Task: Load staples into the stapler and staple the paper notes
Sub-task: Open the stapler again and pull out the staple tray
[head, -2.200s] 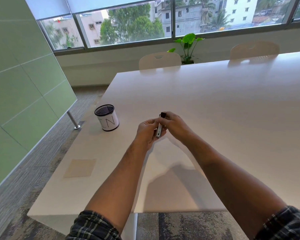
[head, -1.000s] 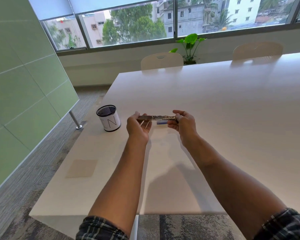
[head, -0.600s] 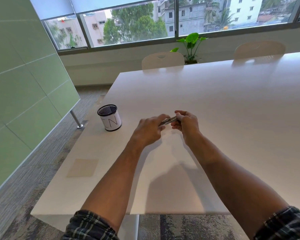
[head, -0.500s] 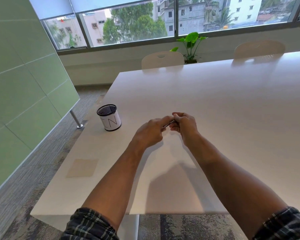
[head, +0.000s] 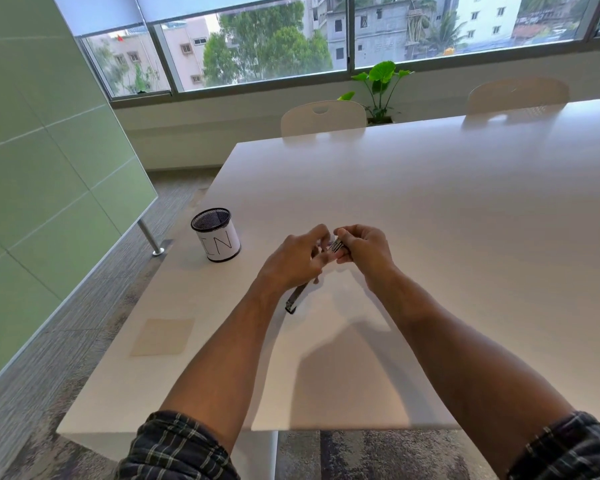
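My two hands meet over the white table (head: 465,220), both on a small stapler. My left hand (head: 297,263) grips its middle, and a dark arm of the stapler (head: 295,300) with a black tip hangs down below that palm, above the tabletop. My right hand (head: 366,249) pinches the shiny metal end of the stapler (head: 336,244) between thumb and fingertips. I cannot tell whether staples are in it. A pale yellow pad of paper notes (head: 163,336) lies flat near the table's left edge, apart from both hands.
A black mesh cup (head: 216,239) with a white label reading "IN" stands left of my hands. Two white chairs (head: 323,116) are at the far side, with a green plant (head: 378,81) by the window. A green wall panel runs along the left.
The stapler went from stretched out level between both hands to folded, with one arm now hanging below my left hand. My hands came close together.
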Action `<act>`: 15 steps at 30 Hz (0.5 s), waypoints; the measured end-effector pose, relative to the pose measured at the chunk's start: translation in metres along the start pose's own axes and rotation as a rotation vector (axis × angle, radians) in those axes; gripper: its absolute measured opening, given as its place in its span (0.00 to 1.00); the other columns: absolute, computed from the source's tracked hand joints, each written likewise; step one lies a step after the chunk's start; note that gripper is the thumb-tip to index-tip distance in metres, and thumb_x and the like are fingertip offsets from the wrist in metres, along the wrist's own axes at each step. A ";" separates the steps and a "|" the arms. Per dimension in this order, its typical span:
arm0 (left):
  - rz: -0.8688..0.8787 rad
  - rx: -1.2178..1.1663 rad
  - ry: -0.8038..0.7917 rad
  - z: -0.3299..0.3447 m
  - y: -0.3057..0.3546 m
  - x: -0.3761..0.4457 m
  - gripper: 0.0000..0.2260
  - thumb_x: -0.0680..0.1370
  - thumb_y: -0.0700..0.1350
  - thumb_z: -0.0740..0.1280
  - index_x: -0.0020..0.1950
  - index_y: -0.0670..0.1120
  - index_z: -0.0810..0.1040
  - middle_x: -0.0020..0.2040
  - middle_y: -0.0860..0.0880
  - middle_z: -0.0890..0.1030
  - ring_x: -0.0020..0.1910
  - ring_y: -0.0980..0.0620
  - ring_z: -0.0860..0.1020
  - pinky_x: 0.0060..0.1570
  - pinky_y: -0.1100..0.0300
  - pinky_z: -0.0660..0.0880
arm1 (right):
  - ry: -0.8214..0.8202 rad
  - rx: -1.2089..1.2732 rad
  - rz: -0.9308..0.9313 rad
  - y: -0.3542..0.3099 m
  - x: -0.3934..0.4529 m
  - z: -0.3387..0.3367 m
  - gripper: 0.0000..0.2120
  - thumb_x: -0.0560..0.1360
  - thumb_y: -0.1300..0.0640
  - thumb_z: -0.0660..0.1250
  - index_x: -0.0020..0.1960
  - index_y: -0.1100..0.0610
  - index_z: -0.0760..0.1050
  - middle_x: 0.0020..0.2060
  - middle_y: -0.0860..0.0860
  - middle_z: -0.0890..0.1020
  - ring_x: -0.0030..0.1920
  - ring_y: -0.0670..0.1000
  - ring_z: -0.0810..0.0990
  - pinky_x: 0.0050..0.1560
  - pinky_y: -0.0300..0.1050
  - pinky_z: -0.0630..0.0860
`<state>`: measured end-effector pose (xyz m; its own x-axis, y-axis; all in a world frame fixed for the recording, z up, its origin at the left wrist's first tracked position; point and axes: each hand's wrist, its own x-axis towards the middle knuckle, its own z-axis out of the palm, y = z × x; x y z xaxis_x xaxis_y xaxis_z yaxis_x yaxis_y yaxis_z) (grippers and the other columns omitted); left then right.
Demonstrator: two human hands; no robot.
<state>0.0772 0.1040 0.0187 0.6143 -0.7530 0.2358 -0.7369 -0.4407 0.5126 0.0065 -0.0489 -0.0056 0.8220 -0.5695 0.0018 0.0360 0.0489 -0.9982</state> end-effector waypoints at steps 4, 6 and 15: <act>-0.093 -0.229 0.086 0.005 -0.002 -0.007 0.06 0.82 0.52 0.65 0.49 0.55 0.68 0.41 0.50 0.86 0.32 0.54 0.85 0.38 0.52 0.84 | 0.013 -0.118 -0.058 -0.004 0.002 0.003 0.06 0.84 0.59 0.67 0.55 0.59 0.83 0.36 0.54 0.85 0.33 0.47 0.83 0.42 0.46 0.85; -0.151 -0.340 0.132 0.011 -0.003 -0.010 0.06 0.83 0.51 0.64 0.50 0.54 0.68 0.41 0.49 0.87 0.34 0.52 0.86 0.41 0.49 0.85 | 0.037 -0.200 -0.124 -0.009 0.003 0.004 0.06 0.84 0.58 0.67 0.55 0.58 0.82 0.37 0.54 0.85 0.33 0.48 0.83 0.43 0.48 0.85; -0.355 -0.792 -0.058 0.013 -0.009 -0.021 0.12 0.83 0.47 0.65 0.63 0.44 0.71 0.50 0.43 0.87 0.48 0.41 0.86 0.51 0.47 0.82 | 0.128 -0.537 -0.539 -0.029 -0.003 0.007 0.09 0.84 0.60 0.65 0.60 0.62 0.82 0.51 0.55 0.87 0.47 0.53 0.84 0.51 0.47 0.82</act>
<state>0.0679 0.1174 -0.0014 0.7394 -0.6686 -0.0785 -0.0777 -0.2006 0.9766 0.0067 -0.0428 0.0237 0.6957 -0.4935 0.5219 0.1055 -0.6485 -0.7538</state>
